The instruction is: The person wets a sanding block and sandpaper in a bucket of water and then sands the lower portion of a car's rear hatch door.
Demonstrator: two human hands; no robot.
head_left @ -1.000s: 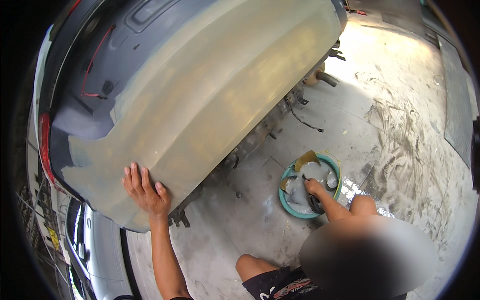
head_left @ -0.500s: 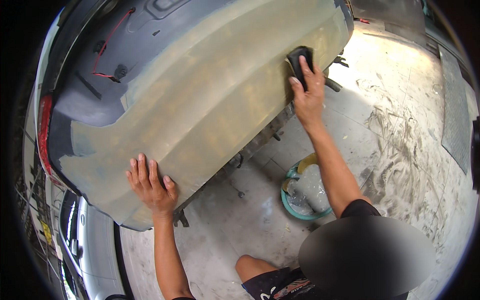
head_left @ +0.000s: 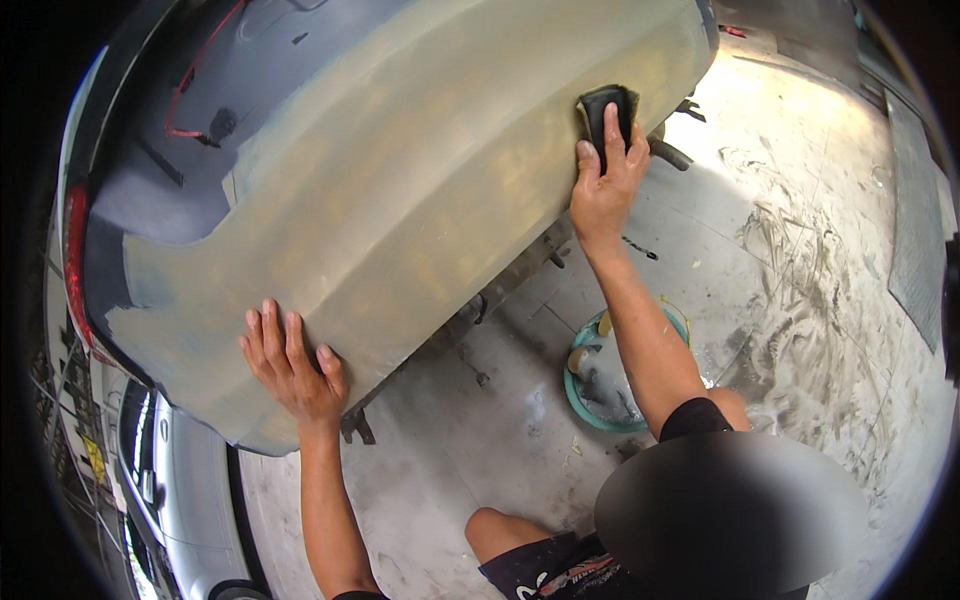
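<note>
My left hand (head_left: pixel 298 378) lies open, fingers apart, on the lower left of a car's rear body panel (head_left: pixel 420 200) coated in beige filler over dark grey. My right hand (head_left: pixel 606 192) grips a black block (head_left: pixel 594 108) with yellowish sheet edges, pressed on the panel's upper right near its lower edge. Beneath my right forearm, a teal basin (head_left: pixel 577 398) of cloudy water stands on the floor, with yellowish sheets (head_left: pixel 580 360) at its rim. A red wire (head_left: pixel 185 80) lies on the dark upper part of the panel.
Brackets and a protruding pipe (head_left: pixel 668 152) line the panel's underside. A silver car (head_left: pixel 190 500) stands at the lower left. A grey sheet (head_left: pixel 905 230) lies along the right side of the dirty tiled floor (head_left: pixel 810 250). My bent knee is at the bottom.
My right hand has risen from the basin to the panel with the black block, shifting slightly up and left in the last half second. My left hand stays on the panel.
</note>
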